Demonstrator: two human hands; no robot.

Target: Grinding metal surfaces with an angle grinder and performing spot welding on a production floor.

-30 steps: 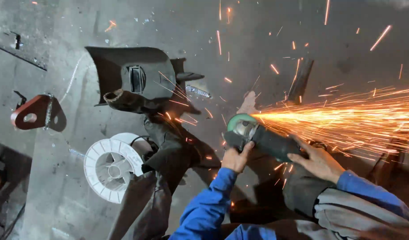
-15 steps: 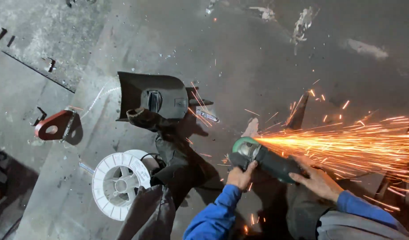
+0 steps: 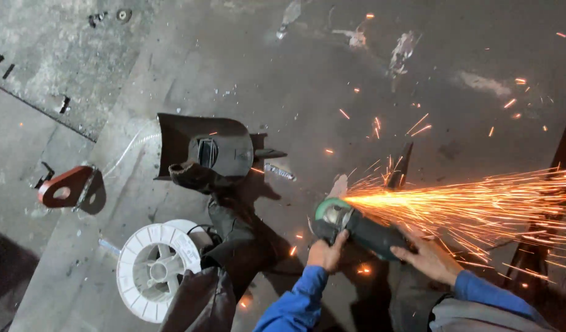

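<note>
Both hands gripping angle grinder [image 3: 357, 230] low over floor: left hand [image 3: 325, 253] closed near head, right hand [image 3: 427, 258] wrapping body. Sparks spraying right. Grey stained concrete floor [image 3: 246, 67] carrying welding mask [image 3: 203, 150], white wire spool [image 3: 155, 269].

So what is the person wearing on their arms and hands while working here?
Both arms are in long bright blue sleeves that reach the wrists, with loose folds in the cloth. The left hand and the right hand are bare: no gloves show. No watch, ring or marking can be made out on either.
</note>
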